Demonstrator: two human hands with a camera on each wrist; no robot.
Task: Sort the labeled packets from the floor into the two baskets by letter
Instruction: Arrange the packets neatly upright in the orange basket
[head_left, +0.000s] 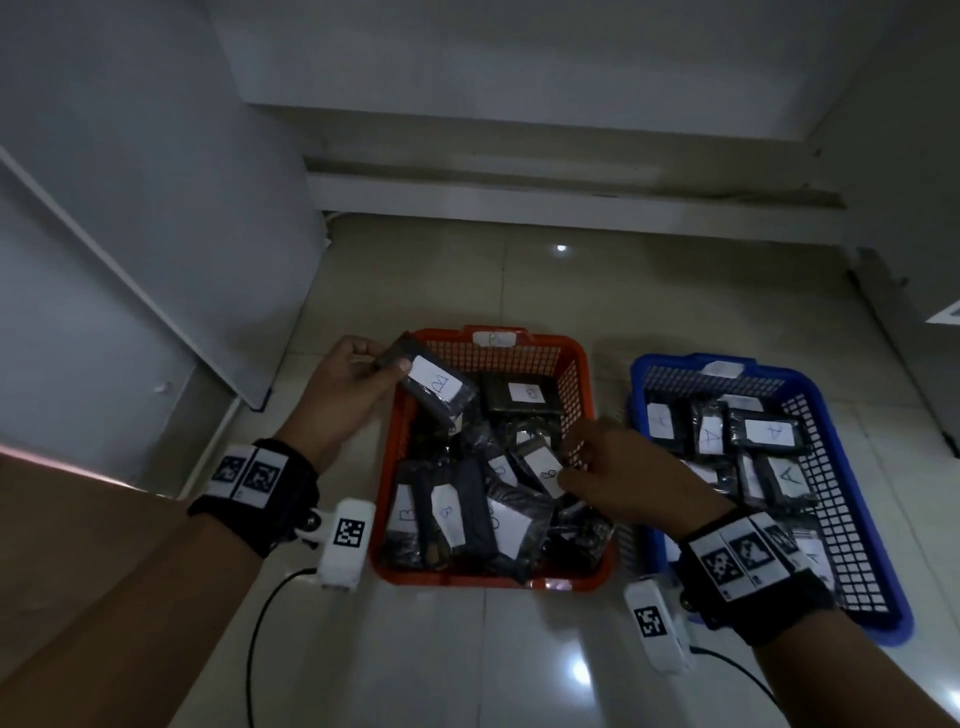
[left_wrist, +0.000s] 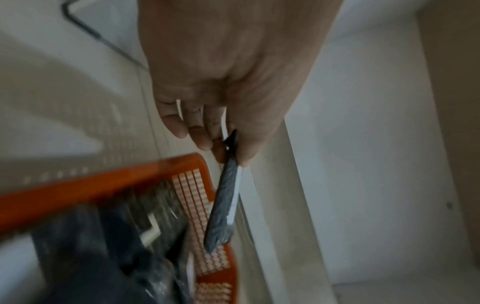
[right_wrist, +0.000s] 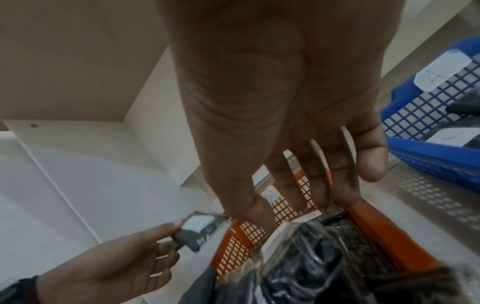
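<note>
A dark packet labelled B (head_left: 434, 387) hangs over the orange basket's (head_left: 582, 384) left rim, pinched in your left hand (head_left: 345, 382). Your right hand (head_left: 618, 467) pinches another B packet (head_left: 540, 465) lying inside. The blue basket (head_left: 852, 519) holds A packets.

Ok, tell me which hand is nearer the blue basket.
Right. The right hand hangs over the orange basket's right side, beside the blue basket. The left hand holds a packet at the orange basket's far left corner.
</note>
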